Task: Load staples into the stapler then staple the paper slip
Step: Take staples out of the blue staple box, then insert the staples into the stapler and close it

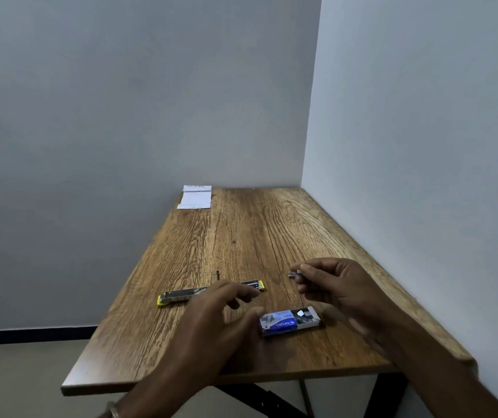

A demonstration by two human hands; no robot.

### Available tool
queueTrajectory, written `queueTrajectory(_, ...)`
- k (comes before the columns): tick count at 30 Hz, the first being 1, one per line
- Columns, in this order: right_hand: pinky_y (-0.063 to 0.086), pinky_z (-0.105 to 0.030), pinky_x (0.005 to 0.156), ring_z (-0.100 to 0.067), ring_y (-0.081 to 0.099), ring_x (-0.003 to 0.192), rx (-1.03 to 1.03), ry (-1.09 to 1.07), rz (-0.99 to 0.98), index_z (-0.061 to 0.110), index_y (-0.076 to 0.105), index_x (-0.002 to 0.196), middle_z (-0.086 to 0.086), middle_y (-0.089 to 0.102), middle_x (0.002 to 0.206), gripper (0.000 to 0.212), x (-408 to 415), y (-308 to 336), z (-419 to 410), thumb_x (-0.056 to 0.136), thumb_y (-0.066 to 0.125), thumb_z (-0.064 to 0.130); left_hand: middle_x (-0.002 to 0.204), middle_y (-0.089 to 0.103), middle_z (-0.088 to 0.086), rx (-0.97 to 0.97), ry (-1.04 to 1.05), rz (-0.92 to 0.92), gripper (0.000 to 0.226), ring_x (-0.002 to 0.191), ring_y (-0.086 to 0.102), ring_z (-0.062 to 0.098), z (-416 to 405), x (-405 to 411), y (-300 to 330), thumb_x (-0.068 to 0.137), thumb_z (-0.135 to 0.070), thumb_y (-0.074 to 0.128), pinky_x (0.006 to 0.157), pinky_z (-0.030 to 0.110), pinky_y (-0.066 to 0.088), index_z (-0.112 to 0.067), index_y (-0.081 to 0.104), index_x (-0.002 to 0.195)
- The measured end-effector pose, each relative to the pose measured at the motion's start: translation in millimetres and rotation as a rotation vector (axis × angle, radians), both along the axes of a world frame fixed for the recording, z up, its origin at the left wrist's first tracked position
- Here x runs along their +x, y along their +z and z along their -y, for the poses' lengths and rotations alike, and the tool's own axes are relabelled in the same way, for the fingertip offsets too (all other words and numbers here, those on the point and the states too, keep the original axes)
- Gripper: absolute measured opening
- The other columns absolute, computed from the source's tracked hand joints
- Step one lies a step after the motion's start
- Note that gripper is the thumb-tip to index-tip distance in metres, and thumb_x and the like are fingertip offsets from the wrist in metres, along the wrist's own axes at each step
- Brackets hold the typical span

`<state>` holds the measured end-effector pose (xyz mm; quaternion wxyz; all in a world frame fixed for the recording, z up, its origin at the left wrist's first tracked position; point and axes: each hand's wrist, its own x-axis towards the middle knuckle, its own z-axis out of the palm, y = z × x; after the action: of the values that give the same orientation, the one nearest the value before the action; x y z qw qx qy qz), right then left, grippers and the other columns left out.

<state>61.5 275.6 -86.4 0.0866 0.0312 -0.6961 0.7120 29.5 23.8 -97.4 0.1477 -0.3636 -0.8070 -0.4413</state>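
Your right hand (336, 285) pinches a staple strip (294, 274); your left hand (223, 309) hovers, fingers spread, over the opened stapler (181, 297).

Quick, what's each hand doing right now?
Left hand: open, reaching over the stapler.
Right hand: pinching a strip of staples.

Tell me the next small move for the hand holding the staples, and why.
Probably carry the staple strip pinched in the right hand leftward to the stapler, which lies opened out flat on the table under the left hand. The staple box is already open, and the paper slip waits at the far edge.
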Motion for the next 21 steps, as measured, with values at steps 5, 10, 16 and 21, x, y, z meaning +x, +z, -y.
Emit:
queueTrajectory(5,0.060,-0.025,0.070,-0.023,0.075,0.083,0.196,-0.023,-0.085,0.014,0.077,0.099,-0.012,0.078,0.090,0.015,-16,14,11,0.087,0.071,0.017,0.088,0.068,-0.020,0.083,0.197,-0.020,0.013,0.085,0.064,0.000,40,-21,11,0.080,-0.026,0.073,0.066,0.015,0.049,-0.033,0.071,0.091)
queueTrajectory(10,0.057,-0.020,0.066,-0.010,0.074,0.076,0.516,-0.050,-0.143,0.017,0.077,0.093,0.002,0.078,0.082,0.009,-47,24,40,0.087,0.074,0.012,0.102,0.063,-0.019,-0.068,0.344,0.019,0.023,0.095,0.058,0.003,60,-55,12,0.081,-0.038,0.073,0.069,0.024,0.044,-0.031,0.070,0.103)
queueTrajectory(16,0.051,-0.011,0.073,0.007,0.067,0.077,0.920,-0.025,-0.176,0.018,0.077,0.095,0.015,0.072,0.085,0.010,-71,19,70,0.086,0.075,0.017,0.118,0.061,-0.016,-0.309,0.273,-0.040,0.040,0.104,0.055,0.003,57,-65,-2,0.083,-0.045,0.070,0.087,0.025,0.050,-0.031,0.064,0.120)
queueTrajectory(21,0.044,-0.007,0.071,0.005,0.065,0.077,1.005,-0.040,-0.201,0.020,0.078,0.093,0.008,0.076,0.089,0.008,-75,15,73,0.085,0.076,0.020,0.107,0.062,-0.016,-0.340,0.240,-0.059,0.041,0.095,0.056,0.003,56,-67,-8,0.083,-0.048,0.068,0.082,0.030,0.052,-0.030,0.065,0.119)
